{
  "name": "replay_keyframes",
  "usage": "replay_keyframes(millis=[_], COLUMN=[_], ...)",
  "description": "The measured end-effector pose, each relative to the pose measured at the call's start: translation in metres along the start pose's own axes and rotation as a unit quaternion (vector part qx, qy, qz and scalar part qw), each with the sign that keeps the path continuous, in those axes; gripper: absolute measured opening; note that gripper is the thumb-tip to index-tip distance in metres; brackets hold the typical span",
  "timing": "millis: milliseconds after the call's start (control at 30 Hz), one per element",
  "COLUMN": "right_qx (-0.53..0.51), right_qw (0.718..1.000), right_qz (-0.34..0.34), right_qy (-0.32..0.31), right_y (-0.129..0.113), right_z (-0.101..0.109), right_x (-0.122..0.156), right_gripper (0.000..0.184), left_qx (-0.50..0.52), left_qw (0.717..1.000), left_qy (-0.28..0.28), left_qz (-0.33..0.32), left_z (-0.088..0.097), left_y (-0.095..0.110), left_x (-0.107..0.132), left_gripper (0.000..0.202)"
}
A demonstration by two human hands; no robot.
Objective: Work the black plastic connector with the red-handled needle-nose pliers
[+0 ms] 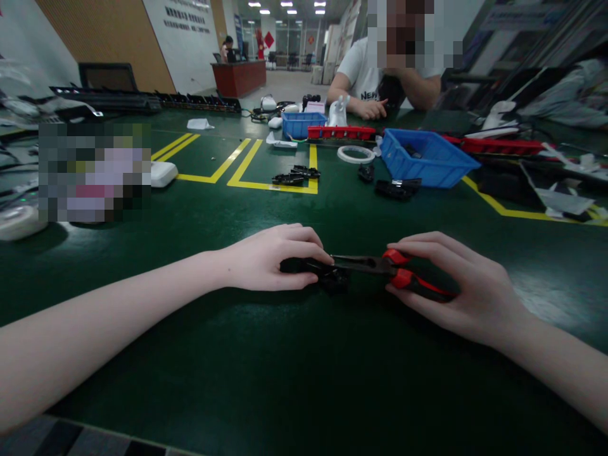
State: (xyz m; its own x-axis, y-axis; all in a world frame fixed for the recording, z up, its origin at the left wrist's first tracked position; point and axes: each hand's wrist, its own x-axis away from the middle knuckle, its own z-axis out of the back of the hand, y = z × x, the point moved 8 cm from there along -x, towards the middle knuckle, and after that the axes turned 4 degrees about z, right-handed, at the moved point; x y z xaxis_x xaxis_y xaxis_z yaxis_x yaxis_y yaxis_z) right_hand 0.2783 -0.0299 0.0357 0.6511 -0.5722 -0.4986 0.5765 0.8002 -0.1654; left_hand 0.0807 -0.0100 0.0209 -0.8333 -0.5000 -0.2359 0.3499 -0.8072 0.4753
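My left hand (289, 256) is closed around a small black plastic part (335, 278) low over the green table, its far end sticking out past my fingertips. From the other side, my right hand (456, 285) grips needle-nose pliers (401, 269) with red and black handles. The pliers' long dark jaws point left and reach the black part beside my left fingertips. Whether the jaws pinch the part or only touch it cannot be made out.
Beyond my hands, black parts (289, 178) lie by yellow tape, and more black pieces (398, 189) lie before a blue bin (427, 158). A tape roll (356, 154), a smaller blue bin (304, 125) and red strips (342, 132) stand farther back. A person (365, 82) sits opposite.
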Motion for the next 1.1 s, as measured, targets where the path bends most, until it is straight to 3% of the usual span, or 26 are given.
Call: replay_keyframes(millis=[167, 300, 500, 700, 833, 933, 1100], right_qx=[0.069, 0.089, 0.089, 0.052, 0.041, 0.031, 0.036], right_qw=[0.998, 0.995, 0.995, 0.996, 0.995, 0.995, 0.995], right_qz=[0.01, 0.028, 0.005, -0.066, -0.091, -0.093, -0.093], right_qy=[0.008, -0.022, -0.043, -0.021, 0.016, 0.036, 0.013], right_y=[0.003, 0.004, 0.01, 0.028, 0.036, 0.037, 0.038], right_z=[0.003, -0.004, -0.013, -0.017, -0.026, -0.03, -0.036], right_x=[0.001, -0.001, -0.012, -0.032, -0.053, -0.062, -0.054], right_gripper=[0.052, 0.056, 0.047, 0.031, 0.025, 0.024, 0.018], left_qx=[0.013, 0.013, 0.054, 0.074, 0.028, -0.011, 0.003], left_qw=[1.0, 1.0, 0.998, 0.997, 0.998, 0.998, 1.0], left_qy=[-0.001, 0.008, 0.008, -0.025, -0.031, -0.033, 0.003], left_qz=[0.015, 0.013, 0.018, -0.001, -0.041, -0.043, -0.025], left_z=[0.001, 0.003, 0.007, 0.002, -0.003, -0.003, 0.003], left_y=[-0.002, -0.003, -0.007, -0.004, -0.001, -0.003, -0.008], left_x=[0.0, 0.001, 0.001, -0.003, -0.005, -0.006, -0.006], left_gripper=[0.029, 0.034, 0.038, 0.022, 0.037, 0.029, 0.018])
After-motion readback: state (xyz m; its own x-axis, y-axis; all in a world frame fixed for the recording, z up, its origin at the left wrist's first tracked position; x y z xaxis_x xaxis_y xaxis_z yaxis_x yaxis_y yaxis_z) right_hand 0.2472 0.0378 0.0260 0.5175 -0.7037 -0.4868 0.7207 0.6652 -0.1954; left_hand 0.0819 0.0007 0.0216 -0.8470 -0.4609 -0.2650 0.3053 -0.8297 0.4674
